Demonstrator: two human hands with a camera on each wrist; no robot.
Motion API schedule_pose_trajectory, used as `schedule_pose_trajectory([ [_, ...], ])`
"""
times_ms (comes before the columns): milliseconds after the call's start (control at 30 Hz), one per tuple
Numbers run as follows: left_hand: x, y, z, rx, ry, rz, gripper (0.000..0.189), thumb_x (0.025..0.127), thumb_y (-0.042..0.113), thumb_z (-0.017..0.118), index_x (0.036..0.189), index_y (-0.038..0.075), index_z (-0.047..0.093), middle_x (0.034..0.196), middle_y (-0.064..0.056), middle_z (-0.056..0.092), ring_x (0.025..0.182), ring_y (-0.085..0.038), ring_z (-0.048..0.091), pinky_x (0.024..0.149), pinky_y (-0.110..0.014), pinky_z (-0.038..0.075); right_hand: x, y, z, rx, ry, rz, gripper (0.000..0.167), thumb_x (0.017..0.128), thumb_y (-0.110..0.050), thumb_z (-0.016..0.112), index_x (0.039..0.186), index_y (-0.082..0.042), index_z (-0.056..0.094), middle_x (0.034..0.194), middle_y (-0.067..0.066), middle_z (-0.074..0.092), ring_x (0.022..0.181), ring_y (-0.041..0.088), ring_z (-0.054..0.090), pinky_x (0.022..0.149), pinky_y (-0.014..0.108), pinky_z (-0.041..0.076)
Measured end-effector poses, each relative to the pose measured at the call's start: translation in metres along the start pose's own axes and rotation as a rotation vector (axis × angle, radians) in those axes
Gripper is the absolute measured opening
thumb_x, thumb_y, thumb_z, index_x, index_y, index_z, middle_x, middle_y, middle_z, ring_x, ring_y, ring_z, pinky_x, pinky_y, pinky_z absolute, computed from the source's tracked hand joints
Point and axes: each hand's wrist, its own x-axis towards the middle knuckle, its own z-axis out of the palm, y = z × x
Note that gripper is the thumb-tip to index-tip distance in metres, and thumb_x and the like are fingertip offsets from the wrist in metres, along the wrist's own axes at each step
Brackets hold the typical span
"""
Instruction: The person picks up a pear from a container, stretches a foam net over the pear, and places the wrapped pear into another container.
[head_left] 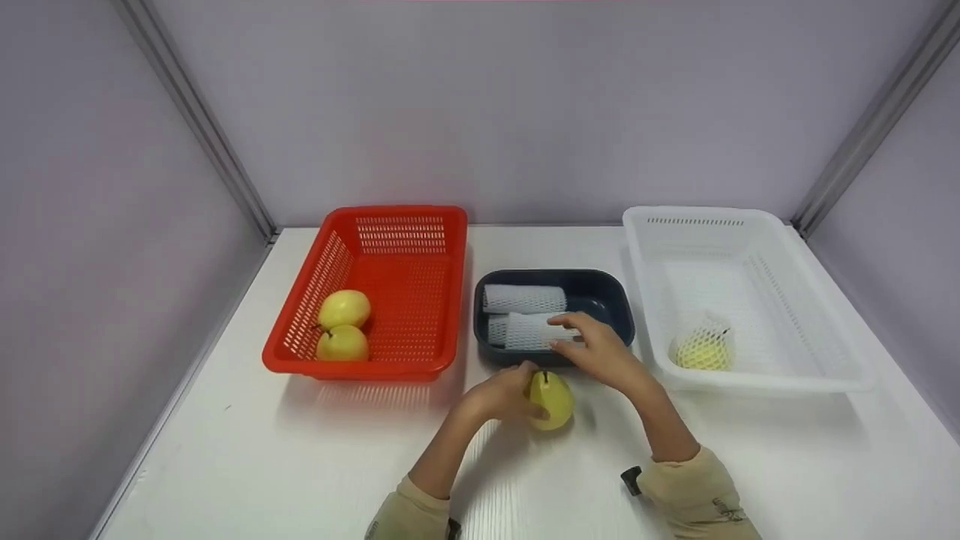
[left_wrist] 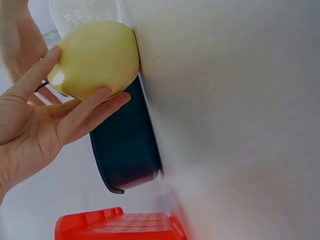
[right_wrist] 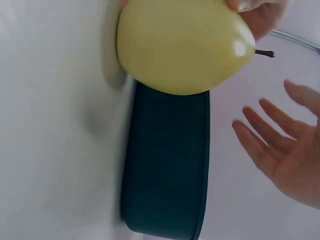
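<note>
Head view: I saw left hand [head_left: 501, 396] gripping upright pear [head_left: 555, 403] in front of dark tray [head_left: 600, 291]; right hand [head_left: 600, 351], fingers loosely parted, holding nothing, over foam nets [head_left: 529, 331] in tray. Wrist views hid nets; right one showed me gap between right hand and pear, left one, thumb and fingers around pear.
</note>
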Motion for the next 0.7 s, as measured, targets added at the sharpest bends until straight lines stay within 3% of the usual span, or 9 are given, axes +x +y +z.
schedule_pose_trajectory([
  [133, 0.002, 0.0, 0.0, 0.001, -0.001, -0.007, 0.059, 0.076, 0.021, 0.075, 0.122, -0.002, 0.046, 0.11, -0.011, 0.056, 0.102, -0.021, 0.052, 0.088, -0.032, 0.041, 0.014, 0.008, 0.006, -0.199, 0.084, 0.016, 0.029, 0.086, -0.01, 0.062, 0.114, -0.001, 0.059, 0.116, 0.015, 0.056, 0.11, 0.033, 0.049, 0.091, 0.045, 0.039],
  [267, 0.002, 0.0, 0.001, -0.003, 0.005, -0.007, 0.058, 0.076, 0.02, 0.075, 0.121, -0.001, 0.046, 0.11, -0.011, 0.056, 0.103, -0.022, 0.051, 0.089, -0.033, 0.04, 0.022, 0.02, 0.014, -0.305, 0.083, 0.074, 0.03, 0.087, -0.01, 0.06, 0.115, -0.001, 0.057, 0.117, 0.016, 0.054, 0.11, 0.035, 0.048, 0.092, 0.046, 0.037],
  [533, 0.002, 0.002, 0.001, -0.004, 0.005, -0.008, 0.059, 0.075, 0.02, 0.076, 0.122, -0.001, 0.047, 0.105, -0.007, 0.056, 0.097, -0.018, 0.051, 0.085, -0.03, 0.041, 0.037, 0.035, 0.02, -0.386, 0.054, 0.128, 0.027, 0.09, -0.005, 0.051, 0.116, 0.001, 0.058, 0.113, 0.018, 0.057, 0.106, 0.036, 0.051, 0.088, 0.047, 0.04],
  [700, 0.0, -0.002, 0.0, -0.053, 0.032, -0.01, 0.064, 0.078, 0.028, 0.074, 0.124, -0.005, 0.044, 0.109, -0.013, 0.056, 0.102, -0.023, 0.052, 0.087, -0.034, 0.041, 0.045, 0.035, 0.023, -0.407, -0.006, 0.161, 0.029, 0.086, -0.004, 0.056, 0.115, 0.0, 0.059, 0.115, 0.018, 0.057, 0.106, 0.035, 0.052, 0.087, 0.047, 0.042],
])
